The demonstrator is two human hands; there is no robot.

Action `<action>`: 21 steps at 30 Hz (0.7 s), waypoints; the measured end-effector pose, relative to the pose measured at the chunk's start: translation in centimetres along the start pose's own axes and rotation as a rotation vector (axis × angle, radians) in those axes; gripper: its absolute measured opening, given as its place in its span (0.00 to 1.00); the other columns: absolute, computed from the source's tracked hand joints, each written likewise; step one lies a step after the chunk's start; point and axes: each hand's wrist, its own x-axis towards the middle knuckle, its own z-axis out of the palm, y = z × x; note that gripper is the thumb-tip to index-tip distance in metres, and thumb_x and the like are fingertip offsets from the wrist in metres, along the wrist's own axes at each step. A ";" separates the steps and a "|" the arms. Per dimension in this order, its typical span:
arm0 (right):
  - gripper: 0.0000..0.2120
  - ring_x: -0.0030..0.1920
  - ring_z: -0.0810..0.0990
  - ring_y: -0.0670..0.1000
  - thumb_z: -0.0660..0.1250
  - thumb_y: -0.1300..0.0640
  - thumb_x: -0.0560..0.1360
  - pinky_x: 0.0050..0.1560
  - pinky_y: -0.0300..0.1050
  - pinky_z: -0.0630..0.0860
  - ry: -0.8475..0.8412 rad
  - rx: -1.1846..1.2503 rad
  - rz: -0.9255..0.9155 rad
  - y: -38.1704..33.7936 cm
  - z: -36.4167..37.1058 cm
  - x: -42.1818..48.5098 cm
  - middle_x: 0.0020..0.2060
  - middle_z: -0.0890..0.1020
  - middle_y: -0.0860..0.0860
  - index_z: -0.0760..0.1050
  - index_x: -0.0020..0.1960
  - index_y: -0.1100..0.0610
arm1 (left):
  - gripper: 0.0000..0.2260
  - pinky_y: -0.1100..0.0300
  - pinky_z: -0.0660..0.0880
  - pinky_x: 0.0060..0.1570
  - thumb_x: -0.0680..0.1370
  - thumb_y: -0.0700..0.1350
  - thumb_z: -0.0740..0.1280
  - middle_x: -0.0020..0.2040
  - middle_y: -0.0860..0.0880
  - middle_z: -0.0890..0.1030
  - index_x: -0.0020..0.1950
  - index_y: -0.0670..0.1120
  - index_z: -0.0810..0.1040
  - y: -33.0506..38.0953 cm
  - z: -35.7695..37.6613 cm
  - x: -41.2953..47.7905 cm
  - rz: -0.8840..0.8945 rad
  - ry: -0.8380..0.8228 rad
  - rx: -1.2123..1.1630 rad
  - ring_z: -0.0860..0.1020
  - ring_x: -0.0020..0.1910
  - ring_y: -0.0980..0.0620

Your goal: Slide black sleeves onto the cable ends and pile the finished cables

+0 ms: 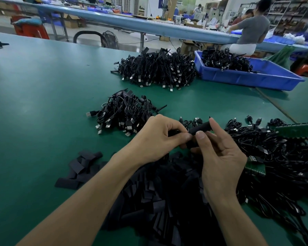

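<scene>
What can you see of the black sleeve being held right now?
The black sleeve is a short matte tube that looks like soft plastic, held above the green table and tilted up to the right. The right hand pinches it between thumb and forefinger. The left hand pinches at its lower left end. Its inside is hidden.

bare mat (43,96) left, cable heaps (274,157) right

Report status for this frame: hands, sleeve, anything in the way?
Both hands busy: left hand and right hand pinch one black sleeve. Fingers hide the cable end, seating unconfirmed. No obstruction seen toward finished pile.
</scene>
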 end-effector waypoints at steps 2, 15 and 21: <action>0.15 0.44 0.85 0.48 0.74 0.51 0.72 0.41 0.37 0.80 -0.006 0.004 0.012 -0.1 -0.2 0.1 0.44 0.86 0.49 0.82 0.57 0.38 | 0.08 0.68 0.63 0.26 0.79 0.45 0.72 0.24 0.57 0.75 0.40 0.46 0.84 0.0 0.2 0.1 -0.002 -0.022 0.003 0.68 0.22 0.60; 0.14 0.43 0.87 0.53 0.68 0.62 0.79 0.42 0.42 0.82 0.015 0.047 0.055 -0.8 -1.4 1.6 0.41 0.86 0.52 0.74 0.61 0.48 | 0.07 0.66 0.77 0.40 0.73 0.44 0.78 0.39 0.52 0.85 0.49 0.48 0.84 -0.5 -1.9 0.3 -0.110 -0.054 0.088 0.81 0.36 0.61; 0.12 0.45 0.79 0.42 0.73 0.60 0.75 0.47 0.33 0.76 -0.172 -0.620 -0.376 -0.8 -2.0 2.5 0.42 0.81 0.36 0.81 0.54 0.46 | 0.07 0.72 0.77 0.41 0.73 0.46 0.77 0.39 0.56 0.84 0.46 0.54 0.81 -1.4 -3.7 1.0 -0.187 0.453 0.111 0.81 0.36 0.63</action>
